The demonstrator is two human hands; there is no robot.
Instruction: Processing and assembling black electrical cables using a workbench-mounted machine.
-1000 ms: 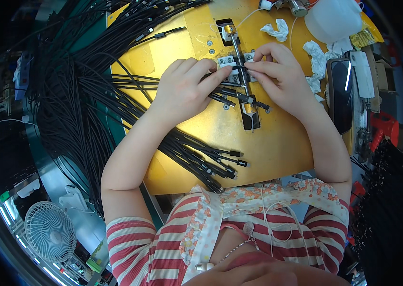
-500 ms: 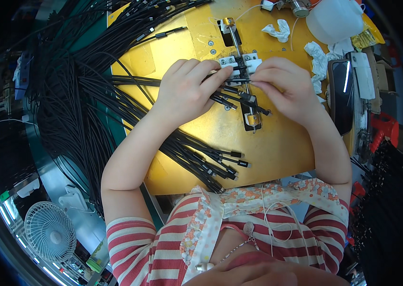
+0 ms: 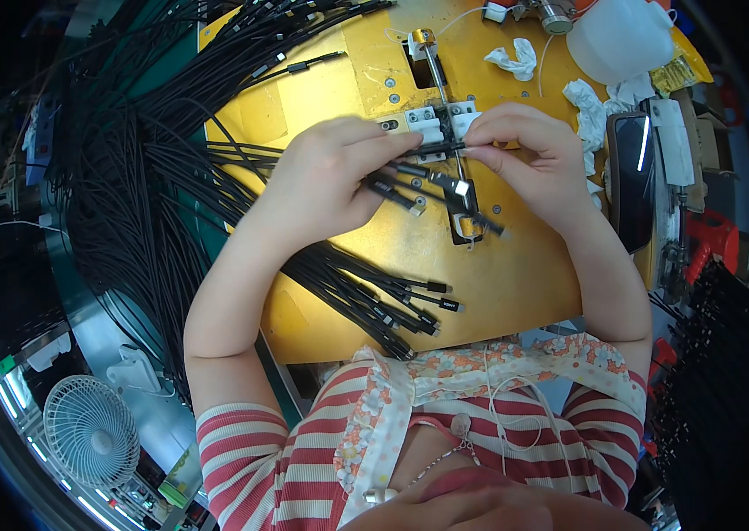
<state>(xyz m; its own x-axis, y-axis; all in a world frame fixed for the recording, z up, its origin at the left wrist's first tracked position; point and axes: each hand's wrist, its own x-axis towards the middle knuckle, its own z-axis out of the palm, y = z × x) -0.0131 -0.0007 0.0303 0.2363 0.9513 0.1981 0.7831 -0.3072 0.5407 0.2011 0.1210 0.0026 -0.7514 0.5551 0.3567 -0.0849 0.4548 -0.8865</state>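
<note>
My left hand point(image 3: 326, 173) is closed around several black cables point(image 3: 392, 188), whose plug ends poke out to the right below the fingers. Its index finger and thumb point toward a small white clamp fixture point(image 3: 428, 133) on the gold plate point(image 3: 507, 265). With thumb and index finger together, my right hand point(image 3: 529, 155) pinches the dark tip of a cable point(image 3: 459, 146) at the fixture. A metal rod point(image 3: 436, 71) runs through the fixture between two slots in the plate. The fingers of both hands partly cover the cable at the fixture.
Large bundles of black cables point(image 3: 127, 203) hang along the left, and a group of plug ends point(image 3: 401, 310) rests on the near plate. Crumpled white tissue point(image 3: 582, 106), a phone point(image 3: 631, 177) and a translucent white jug point(image 3: 618, 40) lie at the right. A fan point(image 3: 91, 431) stands lower left.
My left hand has drawn a little to the left and down, and the cables in it have shifted and spread. My right hand has edged left, still pinching the cable tip.
</note>
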